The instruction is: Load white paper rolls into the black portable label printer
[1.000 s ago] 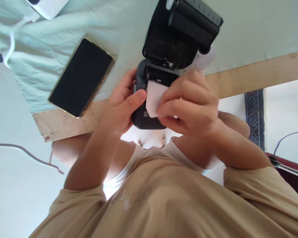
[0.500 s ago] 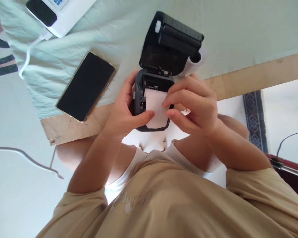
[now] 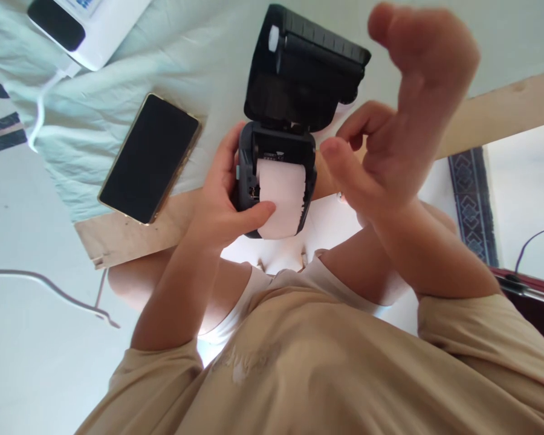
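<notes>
White paper (image 3: 281, 184) released: right hand (image 3: 401, 148) raised, fingers apart. Left hand (image 3: 218, 208), clamped on portable printer (image 3: 281, 112), alone steadies it.

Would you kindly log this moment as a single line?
left hand: holds printer, thumb on paper | right hand: open, beside printer | lid: open | phone: screen dark

With the phone (image 3: 149, 158) as landmark, you have green cloth (image 3: 185, 66) beneath it, a wooden edge (image 3: 131, 240) under its near end, a white device (image 3: 102, 36) beyond-left, a white cable (image 3: 40, 109) left, a patterned band (image 3: 471, 199) far right.
</notes>
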`<state>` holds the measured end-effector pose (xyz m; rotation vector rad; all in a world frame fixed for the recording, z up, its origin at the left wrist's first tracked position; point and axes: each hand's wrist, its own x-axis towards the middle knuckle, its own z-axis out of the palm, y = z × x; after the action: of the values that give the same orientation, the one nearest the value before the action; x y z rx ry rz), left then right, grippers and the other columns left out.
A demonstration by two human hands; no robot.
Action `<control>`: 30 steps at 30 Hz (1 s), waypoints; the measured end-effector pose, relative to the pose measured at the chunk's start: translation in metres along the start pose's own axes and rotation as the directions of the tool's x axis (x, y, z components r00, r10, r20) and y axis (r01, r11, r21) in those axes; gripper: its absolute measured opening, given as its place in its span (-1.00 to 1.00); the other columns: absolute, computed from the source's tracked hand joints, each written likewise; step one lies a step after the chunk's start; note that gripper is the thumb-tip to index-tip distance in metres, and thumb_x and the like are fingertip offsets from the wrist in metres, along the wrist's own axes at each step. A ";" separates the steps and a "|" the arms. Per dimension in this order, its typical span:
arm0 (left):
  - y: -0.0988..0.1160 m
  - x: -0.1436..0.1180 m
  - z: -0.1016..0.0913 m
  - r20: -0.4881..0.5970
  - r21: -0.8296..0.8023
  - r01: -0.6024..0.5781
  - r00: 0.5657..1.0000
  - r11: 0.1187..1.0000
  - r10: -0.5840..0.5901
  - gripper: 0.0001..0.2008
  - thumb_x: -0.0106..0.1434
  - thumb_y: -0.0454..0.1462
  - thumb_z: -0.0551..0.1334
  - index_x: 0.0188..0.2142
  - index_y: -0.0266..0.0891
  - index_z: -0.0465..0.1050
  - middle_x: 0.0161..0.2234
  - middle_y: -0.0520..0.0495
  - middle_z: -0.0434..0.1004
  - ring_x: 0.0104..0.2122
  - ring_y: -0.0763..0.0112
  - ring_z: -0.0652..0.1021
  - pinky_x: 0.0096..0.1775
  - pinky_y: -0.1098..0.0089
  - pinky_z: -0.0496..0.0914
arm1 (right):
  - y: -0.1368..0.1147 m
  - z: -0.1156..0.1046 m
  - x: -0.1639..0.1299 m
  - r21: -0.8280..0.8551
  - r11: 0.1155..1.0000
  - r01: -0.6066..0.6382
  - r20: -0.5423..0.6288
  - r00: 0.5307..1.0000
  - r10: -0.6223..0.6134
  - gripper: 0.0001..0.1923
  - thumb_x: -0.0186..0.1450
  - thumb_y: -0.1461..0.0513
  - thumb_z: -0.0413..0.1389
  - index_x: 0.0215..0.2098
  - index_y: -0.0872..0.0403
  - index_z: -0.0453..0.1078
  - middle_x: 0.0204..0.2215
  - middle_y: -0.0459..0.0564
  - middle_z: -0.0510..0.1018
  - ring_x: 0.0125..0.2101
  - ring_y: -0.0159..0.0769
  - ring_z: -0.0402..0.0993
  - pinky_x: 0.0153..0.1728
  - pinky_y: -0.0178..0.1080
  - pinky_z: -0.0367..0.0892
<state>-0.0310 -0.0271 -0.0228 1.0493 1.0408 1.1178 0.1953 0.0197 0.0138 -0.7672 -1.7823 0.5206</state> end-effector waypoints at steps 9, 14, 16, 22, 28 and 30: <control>-0.004 0.002 -0.003 0.010 0.004 -0.002 1.000 1.000 0.002 0.10 -0.15 -0.08 0.64 0.40 0.16 0.33 0.30 -0.11 0.59 0.08 -0.04 0.68 0.01 0.05 0.66 | 0.005 0.001 0.003 -0.028 0.993 0.114 0.120 0.987 -0.109 -0.87 0.43 0.12 0.27 -0.21 0.01 0.53 -0.18 -0.05 0.59 -0.46 -0.54 0.27 -0.52 -0.29 0.29; 0.000 0.002 -0.001 -0.003 -0.059 -0.013 1.000 0.998 0.012 0.07 -0.13 -0.15 0.67 0.38 0.14 0.37 0.36 -0.03 0.57 0.34 -0.16 0.56 0.38 -0.13 0.54 | 0.004 0.000 -0.003 -0.039 0.987 0.154 0.271 0.953 -0.138 -0.93 0.41 0.20 0.24 -0.24 0.02 0.55 -0.08 0.06 0.52 -0.42 -0.49 0.29 -0.48 -0.25 0.41; 0.002 0.001 0.000 0.002 -0.089 -0.011 1.000 0.996 0.011 0.03 -0.12 -0.18 0.68 0.35 0.15 0.39 0.35 0.01 0.58 0.38 -0.17 0.53 0.43 -0.18 0.51 | 0.004 0.001 -0.005 -0.051 0.991 0.121 0.316 0.944 -0.099 -0.92 0.42 0.20 0.23 -0.23 0.01 0.56 -0.04 0.09 0.50 -0.37 -0.45 0.36 -0.41 -0.20 0.50; 0.004 0.001 0.001 0.025 -0.123 -0.011 1.000 0.992 0.014 0.01 -0.15 -0.17 0.72 0.30 0.19 0.45 0.35 0.04 0.58 0.36 -0.20 0.55 0.39 -0.19 0.55 | 0.007 0.002 -0.009 -0.024 0.999 0.044 0.298 0.954 -0.035 -0.85 0.46 0.16 0.20 -0.09 0.00 0.59 0.10 0.10 0.53 -0.28 -0.42 0.44 -0.40 -0.26 0.48; 0.006 0.002 0.006 0.003 -0.249 -0.035 0.999 0.968 0.037 -0.17 -0.04 0.07 0.70 0.19 0.10 0.51 0.26 -0.04 0.65 0.45 -0.24 0.47 0.27 -0.10 0.63 | 0.016 0.003 -0.012 0.033 0.984 -0.174 0.407 0.902 0.146 -0.42 0.41 -0.09 0.23 0.30 -0.08 0.38 0.34 0.15 0.43 -0.02 -0.25 0.55 -0.12 -0.17 0.66; 0.005 0.002 0.007 -0.027 -0.262 -0.029 0.999 0.965 0.022 -0.24 0.05 0.09 0.66 0.19 0.11 0.52 0.22 -0.03 0.65 0.48 -0.19 0.44 0.24 -0.03 0.65 | 0.018 0.005 -0.014 0.074 0.964 -0.256 0.441 0.875 0.198 -0.32 0.39 -0.14 0.22 0.36 -0.07 0.29 0.36 0.16 0.41 -0.12 -0.31 0.52 -0.13 -0.17 0.64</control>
<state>-0.0243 -0.0254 -0.0170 0.8409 0.8715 1.2538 0.1978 0.0223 -0.0093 -0.8192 -2.0466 1.0214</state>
